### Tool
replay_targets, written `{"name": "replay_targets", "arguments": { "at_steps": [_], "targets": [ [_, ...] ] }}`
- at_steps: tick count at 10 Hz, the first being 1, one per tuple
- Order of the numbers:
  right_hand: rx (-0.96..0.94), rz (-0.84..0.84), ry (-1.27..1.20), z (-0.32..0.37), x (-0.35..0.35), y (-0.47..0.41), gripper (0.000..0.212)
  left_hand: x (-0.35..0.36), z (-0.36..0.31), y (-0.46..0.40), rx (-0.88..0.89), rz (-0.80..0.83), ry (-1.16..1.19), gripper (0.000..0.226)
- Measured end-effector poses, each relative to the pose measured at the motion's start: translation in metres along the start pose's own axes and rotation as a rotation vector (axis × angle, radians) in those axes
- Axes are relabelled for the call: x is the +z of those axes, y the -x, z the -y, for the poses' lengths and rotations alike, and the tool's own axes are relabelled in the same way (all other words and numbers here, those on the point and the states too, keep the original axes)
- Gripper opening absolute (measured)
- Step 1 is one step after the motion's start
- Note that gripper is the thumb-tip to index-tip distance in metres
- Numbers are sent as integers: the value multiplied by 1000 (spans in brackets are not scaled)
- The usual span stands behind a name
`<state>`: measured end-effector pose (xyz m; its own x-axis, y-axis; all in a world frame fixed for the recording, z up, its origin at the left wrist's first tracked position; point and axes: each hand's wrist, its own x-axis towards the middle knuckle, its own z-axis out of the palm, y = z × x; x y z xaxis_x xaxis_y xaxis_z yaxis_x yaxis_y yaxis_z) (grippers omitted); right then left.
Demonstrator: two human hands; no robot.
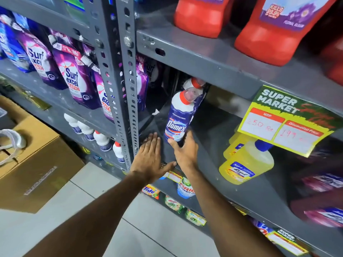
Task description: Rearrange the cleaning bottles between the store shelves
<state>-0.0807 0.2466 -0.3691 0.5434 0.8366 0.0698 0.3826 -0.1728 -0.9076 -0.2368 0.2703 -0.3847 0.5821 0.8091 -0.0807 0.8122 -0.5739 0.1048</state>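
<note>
Domex bottle [177, 119]: blue, red-capped, stood upright on the grey middle shelf [209, 145] at frame centre, with a second like bottle [194, 83] directly behind. Right hand [185, 151]: its grip is closed loosely around the base of the front bottle, thumb to the left. Left hand [150, 156]: laid flat and open on the shelf beside the bottle, nothing held. Yellow bottles [246, 162]: placed at centre right, under a price card [289, 119]. Red bottles [272, 32]: kept on the shelf above. Detergent pouches [74, 75]: ranged at upper left.
</note>
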Motion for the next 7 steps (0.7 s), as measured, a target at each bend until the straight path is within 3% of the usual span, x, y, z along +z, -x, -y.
{"name": "replay_targets", "arguments": {
  "at_steps": [5,7],
  "targets": [
    [31,-1,-41,-3,4,1,63,0,1,-1,-16,22,-2,119],
    [13,10,-147,9,-7,12,78,-12,1,-1,-7,92,32,119]
  ]
}}
